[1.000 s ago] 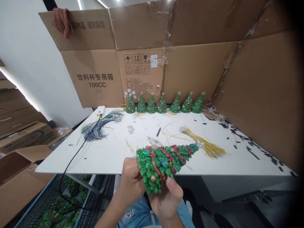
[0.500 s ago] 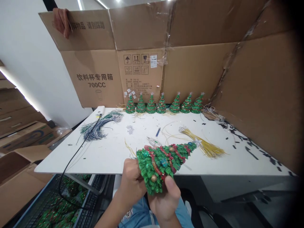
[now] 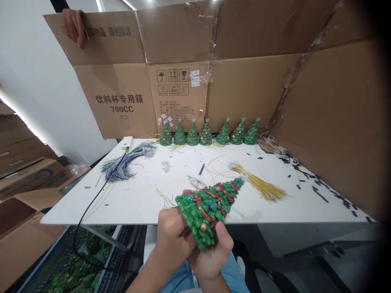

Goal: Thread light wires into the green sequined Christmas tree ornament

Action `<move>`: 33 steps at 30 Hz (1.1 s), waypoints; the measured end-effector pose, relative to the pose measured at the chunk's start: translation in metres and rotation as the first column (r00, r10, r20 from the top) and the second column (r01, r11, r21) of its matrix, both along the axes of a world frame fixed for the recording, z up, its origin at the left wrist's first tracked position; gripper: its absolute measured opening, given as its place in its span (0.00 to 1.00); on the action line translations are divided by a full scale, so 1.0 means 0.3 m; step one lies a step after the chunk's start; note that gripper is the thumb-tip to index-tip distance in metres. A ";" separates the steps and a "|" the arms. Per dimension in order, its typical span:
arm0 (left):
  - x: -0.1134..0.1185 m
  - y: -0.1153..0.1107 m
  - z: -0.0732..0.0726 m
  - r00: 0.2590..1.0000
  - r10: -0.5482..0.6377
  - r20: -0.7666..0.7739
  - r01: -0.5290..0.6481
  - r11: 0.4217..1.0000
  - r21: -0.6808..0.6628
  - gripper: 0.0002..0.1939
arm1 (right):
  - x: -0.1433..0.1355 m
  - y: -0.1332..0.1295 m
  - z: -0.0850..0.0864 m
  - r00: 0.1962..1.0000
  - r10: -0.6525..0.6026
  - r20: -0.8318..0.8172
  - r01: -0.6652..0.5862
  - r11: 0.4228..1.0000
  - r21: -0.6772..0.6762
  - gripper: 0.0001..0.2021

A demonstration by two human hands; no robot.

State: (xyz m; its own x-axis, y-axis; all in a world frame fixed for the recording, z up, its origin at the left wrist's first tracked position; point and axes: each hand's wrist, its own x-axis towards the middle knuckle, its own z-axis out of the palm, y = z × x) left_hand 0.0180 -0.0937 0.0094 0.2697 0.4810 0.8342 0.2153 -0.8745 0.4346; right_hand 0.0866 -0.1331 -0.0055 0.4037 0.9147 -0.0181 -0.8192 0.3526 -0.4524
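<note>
A green Christmas tree figurine [image 3: 207, 207] with red garlands, gold and blue baubles and a pale star tip lies tilted above the table's front edge, tip pointing right and away. My right hand [image 3: 210, 252] is closed round its lower part, thumb on the near side. My left hand [image 3: 172, 234] is closed against the underside of the base; its fingertips are hidden there, so what they pinch does not show. Just beyond the figurine lie a whitish pen-like tool [image 3: 196, 182] and a small blue tube [image 3: 202, 169].
Similar trees [image 3: 205, 133] stand along the cardboard wall [image 3: 244, 89]. Yellow wires [image 3: 262, 185] lie right, dark and green wires [image 3: 122, 165] left, with a black cable [image 3: 91, 203]. Black scraps [image 3: 320, 194] litter the right side. A crate of trees [image 3: 70, 268] sits below left.
The figurine has turned slightly, its tip drawing left and nearer. My left hand has shifted a little further under the base, and the whole view has moved slightly.
</note>
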 end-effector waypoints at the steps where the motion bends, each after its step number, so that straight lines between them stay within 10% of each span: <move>1: 0.003 -0.008 0.003 0.999 0.044 -0.020 -0.044 0.999 0.012 0.18 | 0.003 0.002 0.007 0.999 0.026 -0.019 -0.026 1.000 -0.006 0.31; 15: 0.014 -0.142 0.070 0.950 0.297 -0.098 -0.268 0.935 0.230 0.19 | 0.068 -0.026 0.065 0.845 0.441 -0.302 -0.426 0.897 0.116 0.24; 33: 0.009 -0.128 0.069 0.943 0.286 -0.167 -0.267 0.955 0.130 0.19 | 0.068 -0.013 0.033 0.884 0.433 -0.178 -0.426 0.901 0.079 0.24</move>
